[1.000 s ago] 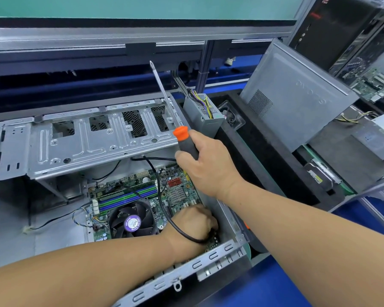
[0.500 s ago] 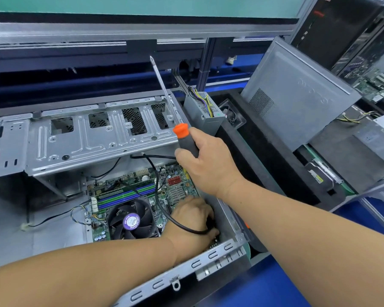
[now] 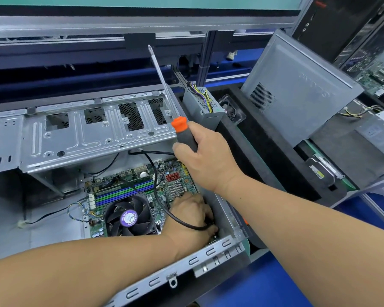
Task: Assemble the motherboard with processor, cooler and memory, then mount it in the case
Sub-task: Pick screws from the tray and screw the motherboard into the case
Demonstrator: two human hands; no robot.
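Head view: green motherboard [image 3: 142, 191] with black cooler [image 3: 129, 218] lies inside case [image 3: 208, 255]

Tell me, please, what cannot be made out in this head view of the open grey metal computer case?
- Left hand fingertips and what they touch: hidden by its own knuckles and the case wall.
- Green motherboard's near right corner: covered by that hand.
- Label on the black cooler fan: too small to read.
- Grey-and-orange screwdriver handle's lower end: wrapped by the right hand.
- Black cable's near end: hidden under the left hand.
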